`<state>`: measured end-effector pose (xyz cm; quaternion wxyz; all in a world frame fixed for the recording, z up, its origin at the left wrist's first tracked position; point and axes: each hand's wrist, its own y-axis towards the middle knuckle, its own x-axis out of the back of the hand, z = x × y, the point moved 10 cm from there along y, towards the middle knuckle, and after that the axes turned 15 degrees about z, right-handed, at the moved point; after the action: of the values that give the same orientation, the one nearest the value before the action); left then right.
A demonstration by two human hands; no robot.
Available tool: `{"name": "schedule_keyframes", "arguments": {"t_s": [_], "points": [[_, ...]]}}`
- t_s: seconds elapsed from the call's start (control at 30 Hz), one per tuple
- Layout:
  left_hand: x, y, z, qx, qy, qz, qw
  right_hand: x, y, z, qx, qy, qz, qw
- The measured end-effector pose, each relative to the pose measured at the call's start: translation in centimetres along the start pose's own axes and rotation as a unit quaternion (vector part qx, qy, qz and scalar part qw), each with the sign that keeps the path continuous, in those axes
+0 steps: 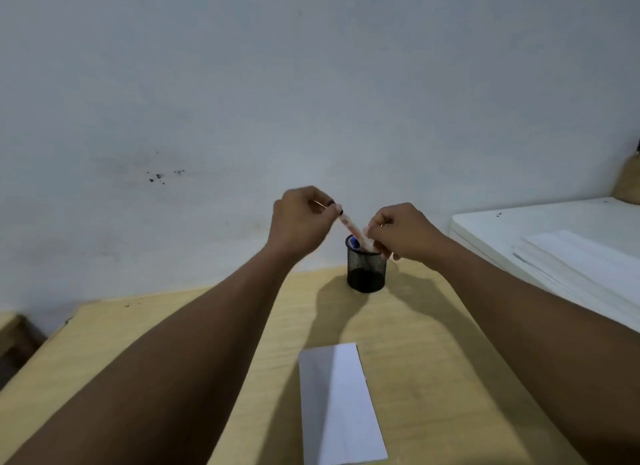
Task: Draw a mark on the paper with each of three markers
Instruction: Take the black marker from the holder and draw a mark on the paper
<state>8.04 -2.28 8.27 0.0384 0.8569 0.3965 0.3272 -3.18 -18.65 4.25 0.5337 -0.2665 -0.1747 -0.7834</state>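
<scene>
A black mesh pen cup (366, 270) stands at the far edge of the wooden table (433, 343). Just above the cup, a pale reddish marker (353, 229) slants down to the right, blurred. My left hand (299, 222) pinches its dark upper end. My right hand (405, 231) closes around its lower end over the cup's rim. A marker with a blue end (354, 242) pokes out of the cup. A strip of white paper (341, 404) lies on the table near me, between my forearms, with no mark that I can see.
A white cabinet top (554, 219) with a stack of white sheets (581, 260) sits to the right, slightly higher than the table. A pale wall (311, 84) rises right behind the cup. A wooden piece (14, 336) stands low at the left.
</scene>
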Motion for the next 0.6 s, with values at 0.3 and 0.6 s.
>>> {"name": "schedule_keyframes", "arguments": {"t_s": [0.3, 0.6], "points": [[2.2, -7.3, 5.1, 0.13, -0.354, 0.136, 0.916, -12.0, -3.9, 3.5, -0.062, 0.377, 0.137, 0.914], [2.3, -12.1, 11.2, 0.157, -0.396, 0.095, 0.9, -16.1, -2.2, 2.8, -0.013, 0.494, 0.084, 0.866]]}}
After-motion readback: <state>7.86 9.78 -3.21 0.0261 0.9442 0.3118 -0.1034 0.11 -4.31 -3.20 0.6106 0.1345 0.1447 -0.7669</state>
